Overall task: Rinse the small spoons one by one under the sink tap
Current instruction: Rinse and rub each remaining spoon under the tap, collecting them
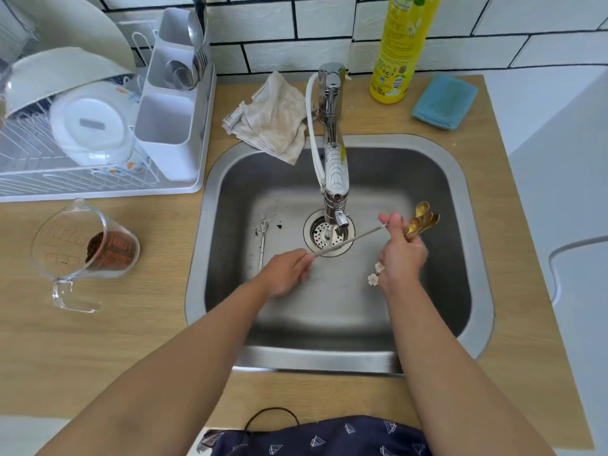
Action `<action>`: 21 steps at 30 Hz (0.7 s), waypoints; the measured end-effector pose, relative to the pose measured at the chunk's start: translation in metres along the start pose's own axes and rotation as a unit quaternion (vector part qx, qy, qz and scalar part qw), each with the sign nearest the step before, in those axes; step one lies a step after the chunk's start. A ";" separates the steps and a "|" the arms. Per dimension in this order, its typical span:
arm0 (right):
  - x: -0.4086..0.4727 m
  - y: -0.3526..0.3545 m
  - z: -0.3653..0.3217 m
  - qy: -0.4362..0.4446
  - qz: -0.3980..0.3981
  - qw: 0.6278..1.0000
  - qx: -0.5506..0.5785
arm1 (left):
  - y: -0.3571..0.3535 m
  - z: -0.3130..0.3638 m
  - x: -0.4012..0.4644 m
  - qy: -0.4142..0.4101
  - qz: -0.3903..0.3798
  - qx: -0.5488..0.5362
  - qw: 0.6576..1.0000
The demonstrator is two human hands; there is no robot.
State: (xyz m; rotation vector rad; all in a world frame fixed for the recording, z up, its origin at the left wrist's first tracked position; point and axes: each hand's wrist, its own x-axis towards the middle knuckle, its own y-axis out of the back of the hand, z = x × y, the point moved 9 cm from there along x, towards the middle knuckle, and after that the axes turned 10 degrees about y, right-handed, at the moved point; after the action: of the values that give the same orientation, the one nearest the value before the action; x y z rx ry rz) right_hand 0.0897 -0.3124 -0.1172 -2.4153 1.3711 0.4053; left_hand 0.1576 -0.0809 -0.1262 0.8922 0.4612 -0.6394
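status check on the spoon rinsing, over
Left hand and right hand hold silver spoon under tap. Right also grips gold spoons. Nothing blocking.

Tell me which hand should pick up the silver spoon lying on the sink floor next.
Left. The left hand is right beside the lying spoon, while the right hand has its grip full of gold spoons. The left must first release the thin spoon it pinches.

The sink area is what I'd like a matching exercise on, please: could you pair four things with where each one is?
Things:
1. gold spoons
2. yellow bottle
3. measuring jug
4. blue sponge

Places:
A. lying on its side, left of the sink
B. bunched in the right hand
C. counter's back right corner
D. standing just right of the tap

Pairs: 1-B, 2-D, 3-A, 4-C
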 end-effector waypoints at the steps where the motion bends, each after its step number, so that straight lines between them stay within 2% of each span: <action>1: 0.002 0.003 -0.001 -0.002 0.010 1.000 0.007 | 0.001 -0.016 -0.003 0.017 -0.006 -0.005 1.000; 4: 0.000 0.002 0.000 -0.010 0.009 1.000 0.008 | 0.008 -0.023 -0.005 0.053 0.011 -0.078 0.996; 6: -0.004 -0.002 0.002 -0.011 0.001 1.000 -0.007 | 0.025 -0.004 0.000 0.066 0.093 -0.132 0.985; 8: -0.007 -0.005 0.004 -0.009 -0.012 1.000 -0.022 | 0.037 0.028 0.001 0.037 0.148 -0.150 0.977; 10: -0.010 -0.008 0.005 -0.011 -0.026 0.999 -0.033 | 0.026 0.060 0.005 -0.023 0.131 -0.038 0.990; 12: -0.013 -0.013 0.008 -0.014 -0.042 0.999 -0.032 | 0.001 0.081 0.007 -0.049 0.089 0.071 0.992; 17: -0.015 -0.017 0.008 -0.008 -0.074 0.997 -0.028 | -0.018 0.111 0.013 -0.080 0.047 0.006 0.996; 21: -0.014 -0.016 0.005 -0.005 -0.069 0.997 -0.026 | -0.011 0.097 0.009 -0.103 0.004 0.033 0.994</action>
State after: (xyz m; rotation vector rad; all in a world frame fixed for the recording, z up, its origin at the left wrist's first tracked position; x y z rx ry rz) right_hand 0.0955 -0.2915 -0.1139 -2.5273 1.1941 0.4220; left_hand 0.1675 -0.1693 -0.0841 0.8787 0.2528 -0.7350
